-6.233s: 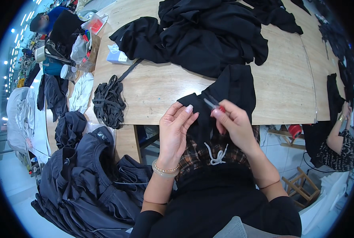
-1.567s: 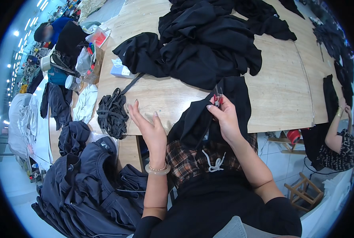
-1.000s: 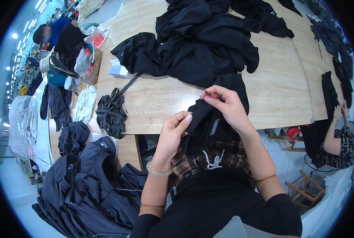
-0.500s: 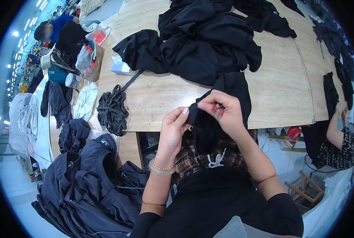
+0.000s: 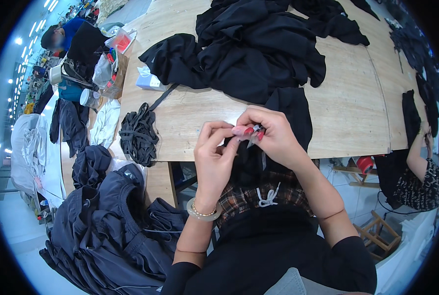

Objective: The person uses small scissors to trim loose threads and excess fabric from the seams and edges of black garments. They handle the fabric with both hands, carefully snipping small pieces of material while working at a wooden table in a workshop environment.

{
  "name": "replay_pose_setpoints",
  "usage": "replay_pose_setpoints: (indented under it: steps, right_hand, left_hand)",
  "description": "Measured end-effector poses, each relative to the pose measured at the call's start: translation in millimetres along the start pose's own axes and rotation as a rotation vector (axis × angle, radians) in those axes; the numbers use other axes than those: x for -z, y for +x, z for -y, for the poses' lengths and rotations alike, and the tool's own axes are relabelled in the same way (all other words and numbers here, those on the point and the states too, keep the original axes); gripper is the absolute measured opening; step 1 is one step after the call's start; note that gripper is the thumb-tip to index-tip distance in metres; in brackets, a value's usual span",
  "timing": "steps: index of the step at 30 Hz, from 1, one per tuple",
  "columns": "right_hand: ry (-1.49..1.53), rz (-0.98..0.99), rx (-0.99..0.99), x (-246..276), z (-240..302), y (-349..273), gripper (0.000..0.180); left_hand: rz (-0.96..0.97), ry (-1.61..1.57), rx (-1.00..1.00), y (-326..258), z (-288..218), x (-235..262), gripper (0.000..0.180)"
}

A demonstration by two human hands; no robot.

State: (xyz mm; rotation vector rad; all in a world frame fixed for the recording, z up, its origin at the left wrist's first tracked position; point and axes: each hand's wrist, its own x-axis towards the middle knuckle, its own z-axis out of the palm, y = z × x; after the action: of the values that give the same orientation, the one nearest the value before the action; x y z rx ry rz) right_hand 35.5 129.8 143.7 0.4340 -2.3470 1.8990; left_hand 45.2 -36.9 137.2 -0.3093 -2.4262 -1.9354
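My left hand (image 5: 213, 160) and my right hand (image 5: 269, 132) meet at the near edge of the wooden table (image 5: 347, 113). Both pinch a black garment (image 5: 291, 110) that drapes off the table edge toward my lap. My right fingers also hold a small metal snipping tool (image 5: 255, 133) with a thin tip, close to my left fingertips. A bracelet circles my left wrist. Most of the garment below my hands is hidden behind them.
A big heap of black garments (image 5: 259, 49) lies across the table's far side. A bundle of black cords (image 5: 138, 137) sits at the left edge, near a small pale box (image 5: 149, 81). Dark blue clothes (image 5: 106, 221) pile at lower left. Another person's arm (image 5: 419, 162) is at right.
My left hand was flat on the table, then came back to the garment. Both hands drew the fabric closer to me and now pinch it together.
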Motion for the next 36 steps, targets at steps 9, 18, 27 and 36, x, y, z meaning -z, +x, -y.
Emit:
replay_pose_setpoints:
  steps: [9,18,27,36]
  right_hand:
    - [-0.025,-0.013,-0.233,32,-19,-18,0.029]
    - [-0.115,0.087,-0.248,29,-12,-20,0.029]
    - [-0.05,0.097,-0.234,24,-19,-19,0.03]
    - [0.032,0.099,-0.273,24,-21,-20,0.025]
  left_hand:
    - [0.042,-0.305,0.207,-1,6,7,0.012]
    - [0.029,-0.301,0.178,-3,4,4,0.01]
    - [0.025,-0.335,0.19,-4,6,3,0.009]
    - [0.02,-0.325,0.185,-4,5,2,0.009]
